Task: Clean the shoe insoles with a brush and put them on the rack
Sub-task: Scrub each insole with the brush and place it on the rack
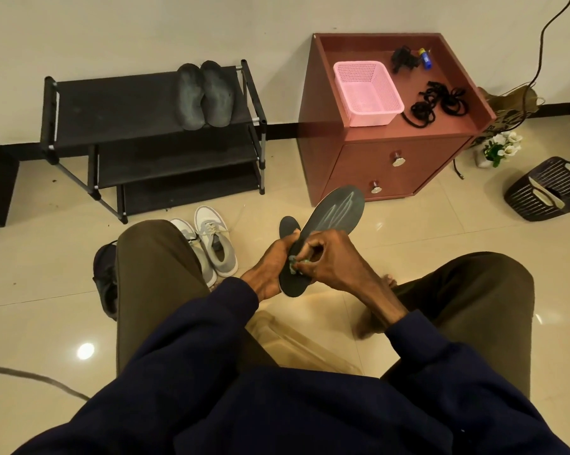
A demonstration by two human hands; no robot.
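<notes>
A dark grey insole (334, 218) with pale streaks on its front half is held up between my knees. My left hand (270, 267) grips its heel end from the left. My right hand (329, 257) curls round a small greenish brush (295, 262) pressed against the insole's lower half; most of the brush is hidden by my fingers. A second dark insole (287, 226) shows behind my left hand. Two more dark insoles (205, 95) lie side by side on the top shelf of the black shoe rack (113, 106) at the wall.
A pair of grey-white sneakers (208, 244) stands on the tiled floor in front of the rack. A reddish cabinet (392, 159) carries a pink basket (367, 91) and black laces (438, 101). A dark woven basket (548, 188) lies at the right. A dark shoe (104, 274) sits by my left knee.
</notes>
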